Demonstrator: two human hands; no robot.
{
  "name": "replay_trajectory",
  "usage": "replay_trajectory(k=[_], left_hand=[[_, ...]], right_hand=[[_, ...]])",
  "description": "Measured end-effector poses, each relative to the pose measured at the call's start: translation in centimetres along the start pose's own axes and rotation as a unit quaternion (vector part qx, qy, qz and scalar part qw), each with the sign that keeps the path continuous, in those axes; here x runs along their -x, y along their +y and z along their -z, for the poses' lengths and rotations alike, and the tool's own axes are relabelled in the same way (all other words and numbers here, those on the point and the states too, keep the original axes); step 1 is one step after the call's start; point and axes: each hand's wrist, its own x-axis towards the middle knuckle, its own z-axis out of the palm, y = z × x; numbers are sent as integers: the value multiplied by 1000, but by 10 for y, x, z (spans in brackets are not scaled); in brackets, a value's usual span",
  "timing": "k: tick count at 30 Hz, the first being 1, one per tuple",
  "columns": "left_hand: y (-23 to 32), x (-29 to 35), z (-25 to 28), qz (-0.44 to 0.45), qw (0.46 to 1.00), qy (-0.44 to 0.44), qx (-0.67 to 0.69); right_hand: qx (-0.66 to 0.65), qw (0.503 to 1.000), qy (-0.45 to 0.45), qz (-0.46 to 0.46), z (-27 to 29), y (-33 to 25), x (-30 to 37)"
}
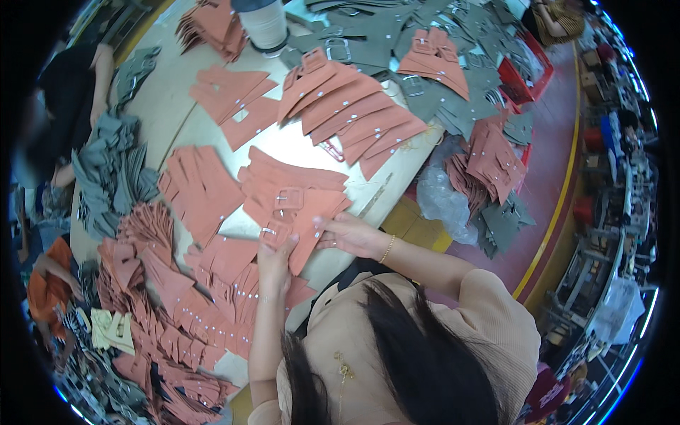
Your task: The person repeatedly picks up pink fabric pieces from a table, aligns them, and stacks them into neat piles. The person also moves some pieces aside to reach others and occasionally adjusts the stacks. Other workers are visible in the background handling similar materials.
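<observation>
A crumpled clear plastic bag lies just off the right edge of the tabletop, below the hanging fabric pieces and beside a yellow box that shows under the tabletop's edge. A red crate stands further back on the right, partly buried under grey-green fabric pieces. At the far right, a whitish plastic bag hangs or sits among the machines; its form is too blurred to tell more. A large white cone-shaped spool stands at the tabletop's far edge. No labels, signs or screens can be made out.
</observation>
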Motion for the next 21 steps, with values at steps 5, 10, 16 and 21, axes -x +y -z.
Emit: replay_trajectory(k=[5, 10, 16, 21], left_hand=[[15, 20, -21, -46, 998, 24, -42], [43, 30, -27, -49, 995, -6, -92], [56, 27, -11, -63, 994, 7, -85], [61, 28, 31, -92, 991, 75, -69]], right_hand=[[81, 996, -16, 46, -17, -30, 17], [63, 959, -34, 273, -21, -114, 51], [-63, 839, -26, 540, 69, -243, 44], [-218, 829, 187, 480, 180, -295, -5]])
